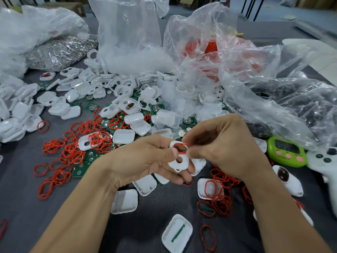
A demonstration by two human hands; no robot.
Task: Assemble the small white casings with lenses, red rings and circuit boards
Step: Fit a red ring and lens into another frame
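Observation:
My left hand (pixel 145 159) grips a small white casing (pixel 179 160) with two holes, held above the grey table. A red ring (pixel 180 146) lies around the casing's larger opening. My right hand (pixel 224 143) pinches that ring at the casing's right edge. Loose red rings (pixel 73 152) are scattered to the left and more red rings (pixel 221 196) lie to the right. White casings (pixel 113 88) lie heaped behind my hands, with green circuit boards (pixel 156 107) among them. One casing half (pixel 177 232) lies near the front edge.
Clear plastic bags (pixel 127 42) of parts stand at the back, one bag (pixel 209 42) holding red pieces. A green timer (pixel 286 152) and a white controller (pixel 326 161) sit at the right. A silver foil bag (pixel 58 53) lies at the back left.

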